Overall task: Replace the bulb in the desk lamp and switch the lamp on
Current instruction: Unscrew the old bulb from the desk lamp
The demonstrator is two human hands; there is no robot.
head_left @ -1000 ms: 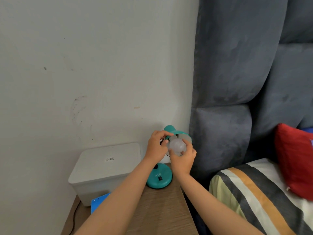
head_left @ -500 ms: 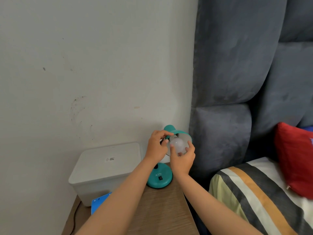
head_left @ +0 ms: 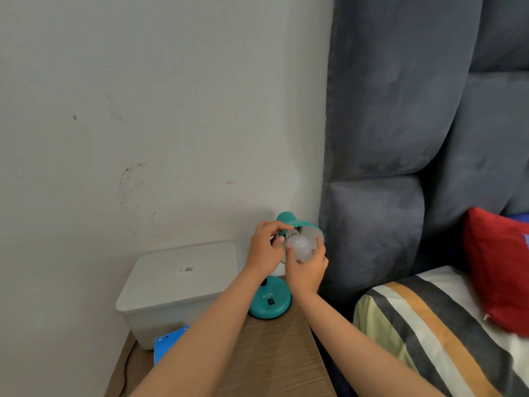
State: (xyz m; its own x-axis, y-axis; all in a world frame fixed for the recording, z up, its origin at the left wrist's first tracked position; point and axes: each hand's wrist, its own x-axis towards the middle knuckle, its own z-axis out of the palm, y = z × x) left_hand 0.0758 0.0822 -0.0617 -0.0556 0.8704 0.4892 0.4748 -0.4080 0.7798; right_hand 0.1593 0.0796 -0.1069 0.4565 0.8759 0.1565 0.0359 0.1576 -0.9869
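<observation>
The right hand (head_left: 307, 269) grips the bulb (head_left: 299, 247) at the lamp (head_left: 300, 229) shade (teal, tilted); the left hand (head_left: 264, 249) pinches the shade's rim.

Lamp shade (head_left: 307, 226): teal outside, smooth with a soft sheen, pale matt lining; metal or plastic, cannot tell at this range. Lamp base (head_left: 269, 305): same teal finish, slightly glossy. Bulb (head_left: 299, 247): frosted white, smooth, matt. Bedside table (head_left: 274, 356): wood-grain top, matt. Storage box (head_left: 177, 282): white plastic, smooth, low sheen. Headboard (head_left: 400, 124): grey velvety cloth, padded, napped. Cushion (head_left: 498, 267): red cloth, matt. Bedding (head_left: 423, 325): striped woven cloth. Wall (head_left: 143, 110): matt paint, scuffed.
</observation>
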